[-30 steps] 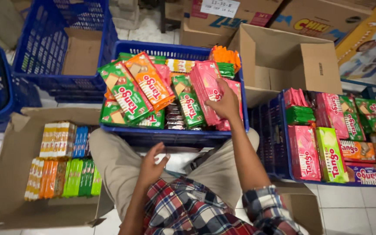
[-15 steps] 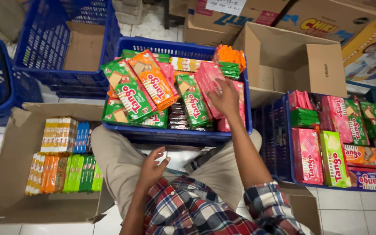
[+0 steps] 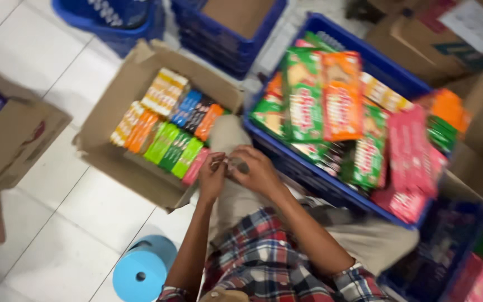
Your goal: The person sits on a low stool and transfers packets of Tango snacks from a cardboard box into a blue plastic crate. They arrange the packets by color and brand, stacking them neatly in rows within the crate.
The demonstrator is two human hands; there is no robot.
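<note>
Here, I bring both hands together over my knee, left hand point(image 3: 212, 178) and right hand point(image 3: 255, 170) pinching a small grey object point(image 3: 240, 165), the cardboard box point(image 3: 119, 156) part-filled and the blue crate point(image 3: 286, 159) heaped with snack packs point(image 3: 322, 100).

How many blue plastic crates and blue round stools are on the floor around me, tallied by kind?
Blue plastic crates: 4, counting the nested stack at top centre as one
Blue round stool: 1
Total: 5
</note>
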